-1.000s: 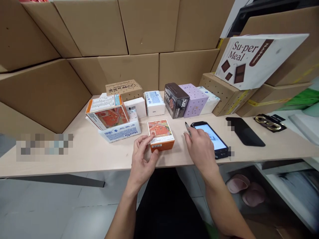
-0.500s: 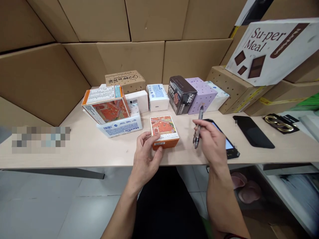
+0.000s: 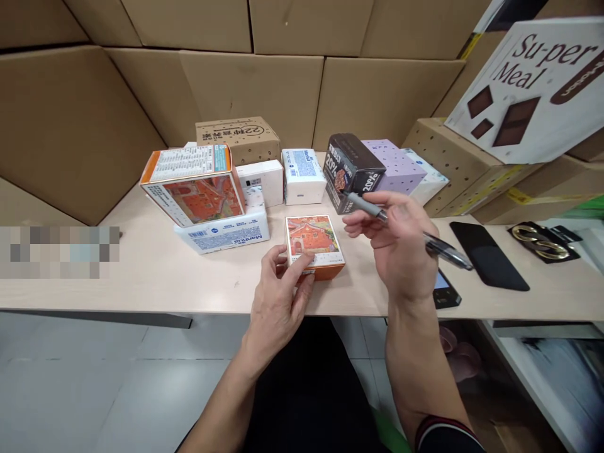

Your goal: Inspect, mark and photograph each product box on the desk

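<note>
My left hand [image 3: 279, 303] grips the near left corner of a small orange box [image 3: 313, 244] with a picture of a red building on top; the box lies flat near the table's front edge. My right hand [image 3: 402, 246] is raised just right of the box and pinches a grey pen [image 3: 406, 230] that lies almost level, its tip pointing right. Under that hand, a phone [image 3: 445, 290] with a lit screen is mostly hidden.
The pale wooden table [image 3: 141, 277] carries a larger orange box [image 3: 191, 184] stacked on a white box [image 3: 226, 231], then white, brown, black [image 3: 352, 170] and purple [image 3: 394, 165] boxes behind. A dark phone [image 3: 488, 255] and scissors [image 3: 538, 234] lie at right. Big cartons line the back.
My right hand picked the pen up from beside the lit phone, lifted it and turned it from upright to nearly level. My left hand stayed on the small orange box.
</note>
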Tool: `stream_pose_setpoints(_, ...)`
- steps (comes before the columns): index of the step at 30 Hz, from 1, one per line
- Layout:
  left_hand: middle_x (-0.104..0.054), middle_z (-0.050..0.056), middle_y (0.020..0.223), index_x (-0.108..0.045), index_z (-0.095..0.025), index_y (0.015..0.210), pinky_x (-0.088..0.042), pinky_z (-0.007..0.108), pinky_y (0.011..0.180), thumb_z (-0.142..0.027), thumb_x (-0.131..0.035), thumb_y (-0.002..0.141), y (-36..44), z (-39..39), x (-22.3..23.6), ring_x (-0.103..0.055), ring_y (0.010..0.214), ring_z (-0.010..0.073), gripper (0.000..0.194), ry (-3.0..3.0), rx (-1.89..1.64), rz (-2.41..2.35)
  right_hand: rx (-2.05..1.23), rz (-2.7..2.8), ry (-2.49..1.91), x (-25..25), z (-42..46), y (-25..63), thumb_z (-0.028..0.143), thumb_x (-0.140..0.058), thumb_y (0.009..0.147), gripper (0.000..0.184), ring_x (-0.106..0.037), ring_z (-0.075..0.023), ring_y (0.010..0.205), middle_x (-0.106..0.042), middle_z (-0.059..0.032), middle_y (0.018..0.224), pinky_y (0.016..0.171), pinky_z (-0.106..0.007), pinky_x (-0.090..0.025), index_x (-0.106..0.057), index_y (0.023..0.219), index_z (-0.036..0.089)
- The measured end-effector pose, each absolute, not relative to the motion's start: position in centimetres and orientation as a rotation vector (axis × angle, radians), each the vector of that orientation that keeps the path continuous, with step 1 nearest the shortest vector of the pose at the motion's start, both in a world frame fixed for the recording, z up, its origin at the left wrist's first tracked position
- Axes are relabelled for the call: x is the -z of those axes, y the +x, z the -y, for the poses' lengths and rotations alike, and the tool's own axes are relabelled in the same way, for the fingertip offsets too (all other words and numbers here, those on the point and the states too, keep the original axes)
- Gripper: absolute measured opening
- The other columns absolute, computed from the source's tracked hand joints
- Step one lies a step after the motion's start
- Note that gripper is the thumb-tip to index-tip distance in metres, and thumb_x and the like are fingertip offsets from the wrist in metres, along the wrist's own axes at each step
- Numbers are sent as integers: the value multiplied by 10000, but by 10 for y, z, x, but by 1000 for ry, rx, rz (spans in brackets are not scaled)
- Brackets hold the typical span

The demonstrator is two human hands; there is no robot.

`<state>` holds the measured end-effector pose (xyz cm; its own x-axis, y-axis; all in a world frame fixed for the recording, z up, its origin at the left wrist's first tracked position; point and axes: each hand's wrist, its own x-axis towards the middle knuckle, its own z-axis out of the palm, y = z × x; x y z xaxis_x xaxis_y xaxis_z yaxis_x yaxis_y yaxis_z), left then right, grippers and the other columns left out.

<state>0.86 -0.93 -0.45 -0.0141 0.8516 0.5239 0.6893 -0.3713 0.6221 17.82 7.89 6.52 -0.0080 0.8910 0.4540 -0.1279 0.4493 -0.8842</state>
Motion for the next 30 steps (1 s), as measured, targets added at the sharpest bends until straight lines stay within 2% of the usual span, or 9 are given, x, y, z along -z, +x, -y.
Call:
stream_pose_setpoints(2,-378,84,1415,-490,-360,1416,-568,414,1015,-232,-542,1001,9,9,5,-574,1205,215,437,2077,-1320,-1658,-953,1381,-767,-63,-81,176,352,-661,885,208,-712,-149,749,-732,2,816,735,-332,-586,-617,1042,224)
stream_pose_setpoints(5,-376,86,1411,-495,-362,1410,-579,416,992,-236,-543,1000,9,8,6,-581,1170,212,432,2095,-1312,-1679,-981,1375,-795,-57,-82,170,321,-656,884,154,-678,-122,629,-698,41,702,625,-273,-563,-568,972,230)
stream_pose_setpoints(8,-372,91,1414,-497,-361,1405,-579,427,991,-238,-544,997,8,9,7,-576,1172,221,429,2102,-1295,-1694,-1026,1355,-860,-51,-79,164,388,-584,923,169,-594,-98,500,-652,62,616,484,-214,-471,-508,900,238)
stream_pose_setpoints(11,-361,95,1422,-490,-362,1411,-583,430,989,-235,-537,999,8,9,8,-576,1179,224,433,2093,-1284,-1694,-995,1404,-895,-47,-77,163,412,-557,940,187,-488,-73,444,-628,63,610,432,-194,-381,-549,920,226)
stream_pose_setpoints(18,-358,93,1429,-493,-369,1409,-582,439,1002,-222,-542,994,9,9,8,-573,1187,229,443,2075,-1290,-1678,-747,1577,-983,-40,-78,166,456,-512,987,273,-493,-90,496,-570,59,602,512,-228,-393,-551,850,224)
stream_pose_setpoints(23,-353,99,1434,-488,-361,1418,-580,441,1005,-225,-534,998,9,10,9,-575,1203,234,444,2073,-1278,-1675,-575,1695,-1023,-42,-78,164,412,-481,1003,262,-516,-102,540,-533,62,583,543,-229,-395,-532,822,230)
stream_pose_setpoints(30,-359,95,1437,-487,-373,1424,-586,447,1004,-227,-534,995,8,9,9,-575,1212,239,455,2057,-1285,-1668,-520,1768,-1046,-45,-79,164,407,-476,1007,269,-528,-111,554,-528,56,577,546,-235,-385,-523,811,229)
